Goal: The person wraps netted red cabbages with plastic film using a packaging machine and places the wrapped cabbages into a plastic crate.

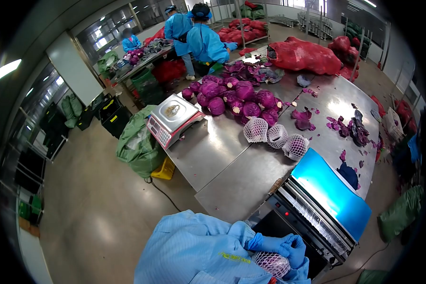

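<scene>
Low in the view, a red cabbage in a white foam net (271, 264) sits close against my blue-sleeved body. My left hand (269, 244), in a blue glove, reaches across just above it with fingers closed. Meeting it from the other side is my right hand (297, 253), also gloved, its fingers bent and closed by the netted cabbage. The fingertips overlap, so their exact grip is partly hidden. Beside my hands stands a film-wrapping machine (312, 215) with a blue sheet (333, 189) on its far side and a red light lit.
Three netted cabbages (277, 136) rest beyond the machine, before a pile of bare red cabbages (244, 90). A scale (173, 113) stands at the table's left edge. Loose leaves (355, 128) lie to the right, a red mesh sack (303, 56) behind. Co-workers (206, 40) stand farther back.
</scene>
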A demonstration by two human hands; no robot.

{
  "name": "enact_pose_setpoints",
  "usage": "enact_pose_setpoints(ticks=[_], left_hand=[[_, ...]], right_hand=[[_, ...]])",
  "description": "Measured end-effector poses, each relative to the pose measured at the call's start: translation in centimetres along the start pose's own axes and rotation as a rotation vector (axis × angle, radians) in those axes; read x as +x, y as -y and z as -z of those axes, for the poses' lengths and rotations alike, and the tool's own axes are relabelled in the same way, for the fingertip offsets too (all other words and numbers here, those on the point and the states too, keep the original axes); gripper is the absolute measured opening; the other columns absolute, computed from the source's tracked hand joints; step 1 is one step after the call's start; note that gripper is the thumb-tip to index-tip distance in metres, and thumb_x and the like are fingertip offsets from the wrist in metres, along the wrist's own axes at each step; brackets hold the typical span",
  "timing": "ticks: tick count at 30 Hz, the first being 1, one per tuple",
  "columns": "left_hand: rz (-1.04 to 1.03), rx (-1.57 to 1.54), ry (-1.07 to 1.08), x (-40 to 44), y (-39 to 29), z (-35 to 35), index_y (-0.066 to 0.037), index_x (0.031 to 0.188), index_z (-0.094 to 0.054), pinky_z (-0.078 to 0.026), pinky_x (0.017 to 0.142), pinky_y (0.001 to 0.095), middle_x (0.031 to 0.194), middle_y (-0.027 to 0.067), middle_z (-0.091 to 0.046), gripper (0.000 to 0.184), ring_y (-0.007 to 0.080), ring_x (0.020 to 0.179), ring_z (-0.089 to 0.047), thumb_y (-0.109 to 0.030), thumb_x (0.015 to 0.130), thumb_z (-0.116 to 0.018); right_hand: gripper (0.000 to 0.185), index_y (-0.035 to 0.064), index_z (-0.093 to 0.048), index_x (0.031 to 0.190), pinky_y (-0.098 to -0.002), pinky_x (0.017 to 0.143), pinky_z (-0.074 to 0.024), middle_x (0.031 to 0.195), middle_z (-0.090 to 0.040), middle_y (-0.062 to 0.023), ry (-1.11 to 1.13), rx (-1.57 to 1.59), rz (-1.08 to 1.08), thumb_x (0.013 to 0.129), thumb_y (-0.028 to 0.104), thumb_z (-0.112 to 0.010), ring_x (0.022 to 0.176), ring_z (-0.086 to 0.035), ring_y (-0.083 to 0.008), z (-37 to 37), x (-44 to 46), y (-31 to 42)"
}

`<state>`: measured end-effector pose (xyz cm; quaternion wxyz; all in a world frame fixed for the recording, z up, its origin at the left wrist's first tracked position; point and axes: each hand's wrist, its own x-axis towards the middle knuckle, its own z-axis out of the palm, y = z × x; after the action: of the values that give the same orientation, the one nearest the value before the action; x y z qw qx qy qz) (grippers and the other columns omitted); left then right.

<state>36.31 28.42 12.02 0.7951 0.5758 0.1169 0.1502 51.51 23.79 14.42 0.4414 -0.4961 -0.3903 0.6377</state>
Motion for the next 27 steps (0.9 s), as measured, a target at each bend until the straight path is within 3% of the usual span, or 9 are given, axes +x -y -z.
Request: enact_pose_setpoints(ticks=[4,6,10,16,21,23,25,26,27], left_hand=[[0.163,0.036,-0.048,-1.2,-1.3,-0.2,-0.002,0.145,0.007,-0.026,0.107,0.031,0.146,0.0174,-0.022,0.097,0.0225,0.132,-0.028,-0.036,0.085,-0.061],[0.199,-0.019,-0.025,-1.5,-2.7,-0.3,-0.005,0.143,0.015,-0.023,0.109,0.0316,0.149,0.0182,-0.016,0.096,0.022,0.136,-0.022,-0.03,0.088,-0.059],[0.163,-0.2,-0.092,-1.7,-0.8,-0.7,-0.008,0.144,0.015,-0.022,0.109,0.0308,0.149,0.0174,-0.017,0.088,0.0207,0.136,-0.024,-0.017,0.091,-0.054],[0.103,-0.32,-0.002,-1.9,-1.4,-0.5,-0.009,0.147,0.002,-0.023,0.109,0.0303,0.148,0.0129,-0.024,0.08,0.0185,0.136,-0.025,-0.012,0.091,-0.054],[0.099,-0.332,0.003,-2.5,-2.0,-0.4,-0.008,0.147,-0.014,-0.03,0.106,0.0291,0.14,0.0097,-0.037,0.072,0.0156,0.126,-0.038,-0.011,0.088,-0.055],[0.098,-0.344,0.042,-2.6,-2.8,-0.4,-0.008,0.146,-0.021,-0.033,0.103,0.0284,0.136,0.008,-0.042,0.068,0.0143,0.12,-0.044,-0.011,0.087,-0.055],[0.091,-0.341,0.094,-2.4,-2.2,0.0,-0.007,0.144,-0.027,-0.037,0.1,0.0279,0.131,0.0062,-0.047,0.065,0.0131,0.114,-0.049,-0.011,0.086,-0.055],[0.094,-0.414,-0.027,-2.7,-3.0,-0.9,-0.002,0.128,-0.048,-0.045,0.09,0.0256,0.107,0.0057,-0.061,0.045,0.0115,0.098,-0.058,-0.008,0.084,-0.056],[0.12,-0.482,0.002,-3.0,-3.7,-1.2,-0.001,0.124,-0.051,-0.045,0.09,0.026,0.106,0.0059,-0.062,0.042,0.0121,0.098,-0.058,-0.008,0.084,-0.056]], right_hand=[[0.023,0.0016,-0.053,0.084,-0.0217,0.065,-0.0456,0.076,-0.057,-0.0037,-0.031,0.027,-0.046,0.07,-0.005,-0.07,0.07,-0.054,-0.0087,0.4,0.0,-1.8],[0.025,0.0016,-0.052,0.087,-0.0227,0.067,-0.0457,0.08,-0.057,-0.0043,-0.028,0.046,-0.05,0.07,-0.005,-0.069,0.072,-0.054,-0.0089,0.7,0.0,-2.8],[0.027,0.0014,-0.051,0.091,-0.0247,0.071,-0.0455,0.084,-0.057,-0.0049,-0.107,-0.008,-0.019,0.071,-0.005,-0.069,0.077,-0.053,-0.0102,1.3,-0.4,-4.4],[0.026,0.0001,-0.052,0.097,-0.0256,0.076,-0.0462,0.089,-0.058,-0.0068,-0.179,-0.025,0.038,0.074,-0.005,-0.062,0.081,-0.055,-0.0123,0.1,-1.9,-4.1],[0.023,0.0,-0.052,0.098,-0.0272,0.08,-0.0471,0.09,-0.06,-0.0076,-0.295,-0.052,0.03,0.077,-0.005,-0.061,0.084,-0.057,-0.0143,-1.3,-2.9,-3.5],[0.033,0.0001,-0.051,0.11,-0.0305,0.082,-0.0473,0.1,-0.059,-0.0106,-0.133,-0.084,0.239,0.08,0.004,-0.063,0.089,-0.058,-0.0168,0.2,-3.0,-5.3],[0.037,0.0003,-0.05,0.117,-0.0334,0.085,-0.0481,0.107,-0.058,-0.012,-0.12,0.022,0.171,0.082,0.005,-0.062,0.094,-0.058,-0.0194,0.7,-3.3,-5.3],[0.036,0.0004,-0.05,0.118,-0.0347,0.087,-0.0488,0.109,-0.057,-0.0119,-0.183,0.134,-0.008,0.083,0.001,-0.06,0.097,-0.057,-0.0208,-1.6,-4.1,-2.2],[0.036,0.0005,-0.05,0.119,-0.036,0.088,-0.0496,0.11,-0.056,-0.0118,-0.264,0.26,-0.179,0.084,-0.003,-0.058,0.1,-0.056,-0.0221,-3.7,-4.9,0.8]])
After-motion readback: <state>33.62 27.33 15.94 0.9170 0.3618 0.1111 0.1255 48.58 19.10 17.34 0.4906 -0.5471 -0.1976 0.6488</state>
